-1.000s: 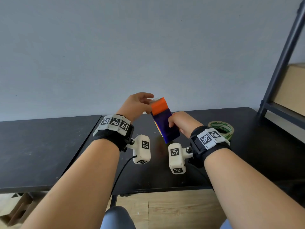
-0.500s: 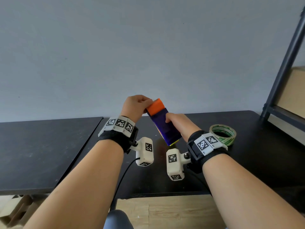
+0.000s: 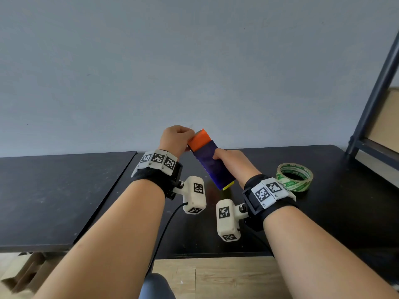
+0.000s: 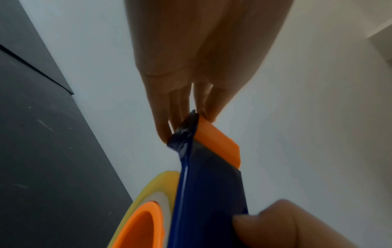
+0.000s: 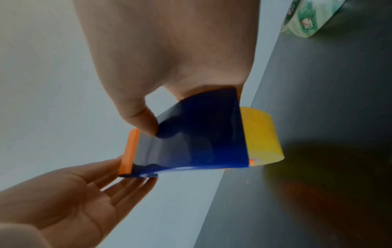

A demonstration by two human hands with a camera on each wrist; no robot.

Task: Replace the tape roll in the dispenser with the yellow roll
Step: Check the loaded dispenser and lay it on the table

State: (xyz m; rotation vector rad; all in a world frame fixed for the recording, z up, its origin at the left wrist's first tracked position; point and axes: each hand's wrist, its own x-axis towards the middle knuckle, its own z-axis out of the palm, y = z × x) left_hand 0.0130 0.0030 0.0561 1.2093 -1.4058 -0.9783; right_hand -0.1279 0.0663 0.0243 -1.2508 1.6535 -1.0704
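Observation:
The tape dispenser (image 3: 212, 167) has a dark blue body and an orange cutter end (image 3: 199, 140), and is held tilted above the black table (image 3: 323, 212). The yellow roll (image 3: 228, 186) sits inside it, showing at the lower end and around the orange hub (image 4: 144, 223). My right hand (image 3: 228, 157) grips the blue body, thumb on top (image 5: 142, 122). My left hand (image 3: 176, 137) pinches the orange cutter end between its fingertips (image 4: 163, 132). What lies between those fingertips and the cutter is hidden.
A green printed tape roll (image 3: 294, 176) lies flat on the table right of my right wrist. A second black table (image 3: 54, 190) adjoins on the left. A dark metal shelf frame (image 3: 375, 87) with a cardboard box (image 3: 386, 117) stands at the right.
My left hand has gone from reaching over the orange end with loose fingers to pinching it. The dispenser has tilted, its orange end now further left.

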